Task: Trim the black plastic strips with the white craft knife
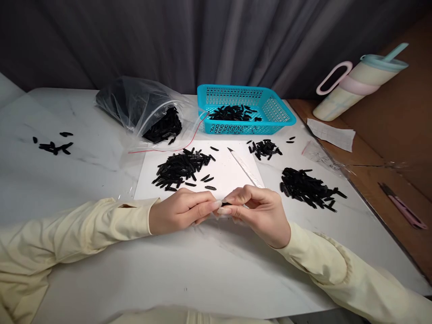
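My left hand (187,208) and my right hand (258,209) meet above the near edge of a white sheet (236,173). Between their fingertips is a small, narrow black piece (227,204), mostly covered by the fingers. Both hands are closed, thumbs against forefingers. Just beyond them on the sheet lies a heap of similar slim black pieces (180,168), with a few strays beside it. A pointed craft knife with a pale handle (246,167) rests on the sheet near my right hand.
A turquoise basket (246,130) and an open clear zip bag (131,103) hold more black pieces. Further piles lie right (307,186), back right (265,148) and left (56,147). A tumbler (361,85), a paper slip (332,134) and a pink-handled tool (403,207) stand or lie right.
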The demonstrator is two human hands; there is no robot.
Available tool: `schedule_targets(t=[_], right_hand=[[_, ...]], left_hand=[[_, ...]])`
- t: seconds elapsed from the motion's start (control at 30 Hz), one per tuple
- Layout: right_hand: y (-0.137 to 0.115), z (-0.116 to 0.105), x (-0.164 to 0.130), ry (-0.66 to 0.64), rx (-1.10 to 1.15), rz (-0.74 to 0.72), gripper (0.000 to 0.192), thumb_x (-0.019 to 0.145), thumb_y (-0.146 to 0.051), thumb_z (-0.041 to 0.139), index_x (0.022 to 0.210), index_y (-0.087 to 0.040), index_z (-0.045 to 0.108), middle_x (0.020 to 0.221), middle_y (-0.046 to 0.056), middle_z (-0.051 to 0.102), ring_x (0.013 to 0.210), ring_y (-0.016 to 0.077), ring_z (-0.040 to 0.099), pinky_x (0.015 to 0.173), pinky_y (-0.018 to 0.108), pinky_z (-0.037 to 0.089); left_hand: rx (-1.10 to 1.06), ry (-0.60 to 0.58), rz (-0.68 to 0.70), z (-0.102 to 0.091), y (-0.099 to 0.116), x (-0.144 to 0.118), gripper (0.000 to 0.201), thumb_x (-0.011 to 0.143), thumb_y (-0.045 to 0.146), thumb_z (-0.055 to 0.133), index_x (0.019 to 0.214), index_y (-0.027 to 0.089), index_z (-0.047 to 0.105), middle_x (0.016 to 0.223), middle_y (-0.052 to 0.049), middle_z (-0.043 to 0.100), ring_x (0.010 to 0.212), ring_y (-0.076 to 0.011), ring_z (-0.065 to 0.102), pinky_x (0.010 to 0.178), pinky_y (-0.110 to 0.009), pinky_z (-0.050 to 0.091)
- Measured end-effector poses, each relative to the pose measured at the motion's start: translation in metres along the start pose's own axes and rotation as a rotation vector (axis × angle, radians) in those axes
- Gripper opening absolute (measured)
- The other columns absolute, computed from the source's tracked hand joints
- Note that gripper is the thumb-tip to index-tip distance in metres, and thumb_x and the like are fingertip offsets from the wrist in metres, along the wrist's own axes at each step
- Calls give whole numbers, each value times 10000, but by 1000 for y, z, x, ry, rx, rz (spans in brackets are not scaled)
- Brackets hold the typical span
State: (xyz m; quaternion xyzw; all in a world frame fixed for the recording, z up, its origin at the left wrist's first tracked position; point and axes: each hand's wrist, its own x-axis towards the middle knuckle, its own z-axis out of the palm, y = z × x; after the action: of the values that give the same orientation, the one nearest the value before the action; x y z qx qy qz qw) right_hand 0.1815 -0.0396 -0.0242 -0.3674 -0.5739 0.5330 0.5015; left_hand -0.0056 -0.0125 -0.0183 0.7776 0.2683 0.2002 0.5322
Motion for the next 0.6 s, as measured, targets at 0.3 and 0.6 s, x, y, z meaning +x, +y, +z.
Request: schedule_targets(t=[0.3, 0.6], right_hand=[[1, -3, -3, -39, -171, -79, 69, 723, -129, 705, 758, -151, 650, 658, 8, 654, 509, 95, 580, 462, 212, 489], [-1, -4, -4, -75, -154, -77, 16, 757, -114, 662, 745, -121, 654, 629, 27, 650, 461, 99, 590, 437, 212, 494]], left_hand=[[-14, 71, 62, 2, -3, -2, 286, 929, 260, 338, 717, 152, 495, 494, 67, 410, 420, -45, 348, 438, -163, 319], [-91, 65, -4, 2, -2, -4, 307, 926, 301, 344, 714, 150, 507, 487, 67, 405, 406, -43, 323, 409, -170, 296]])
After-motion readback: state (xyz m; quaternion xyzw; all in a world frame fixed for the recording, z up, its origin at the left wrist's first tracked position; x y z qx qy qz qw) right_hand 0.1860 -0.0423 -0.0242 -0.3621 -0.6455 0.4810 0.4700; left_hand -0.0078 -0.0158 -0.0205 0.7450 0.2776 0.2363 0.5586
